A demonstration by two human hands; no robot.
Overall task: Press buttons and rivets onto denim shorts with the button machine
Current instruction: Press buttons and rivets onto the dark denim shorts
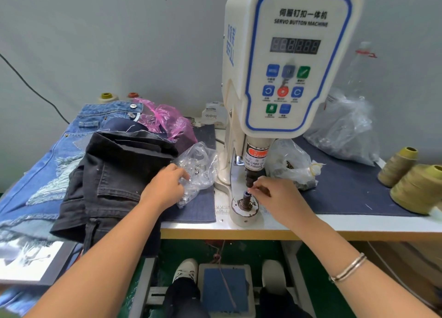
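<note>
White surface (358, 223) carries the button machine (244, 212) just beside the right hand (275, 198). Dark shorts (114, 174) and clear bag (198, 172) lie by the left hand (165, 186); thread cones (411, 179) well right.

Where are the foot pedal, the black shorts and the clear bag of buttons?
foot pedal (223, 291): head view, middle of its blue top plate.
black shorts (114, 174): head view, middle of the folded pile.
clear bag of buttons (199, 164): head view, crumpled plastic above the left hand.
</note>
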